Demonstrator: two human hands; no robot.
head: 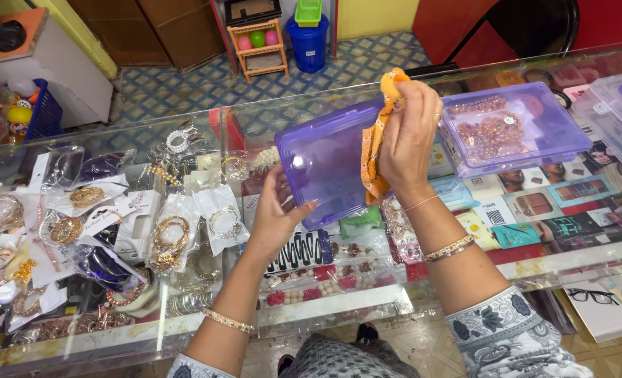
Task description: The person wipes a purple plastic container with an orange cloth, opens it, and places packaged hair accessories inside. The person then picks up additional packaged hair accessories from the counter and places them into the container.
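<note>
My left hand (274,213) holds a translucent purple box lid (325,164) by its lower left edge, tilted upright above the glass counter. My right hand (410,136) is closed on an orange cloth (377,150) and presses it against the lid's right side. The cloth hangs down along the lid. Just right of that hand lies a purple plastic box (514,126), open at the top and filled with pink beaded jewellery.
The glass display counter (339,308) holds bangles and earrings in clear packets (164,231) on the left, hair clips in the middle and small cosmetic boxes on the right. More clear plastic boxes (619,105) stand at the far right. A blue bin (309,42) stands on the floor beyond.
</note>
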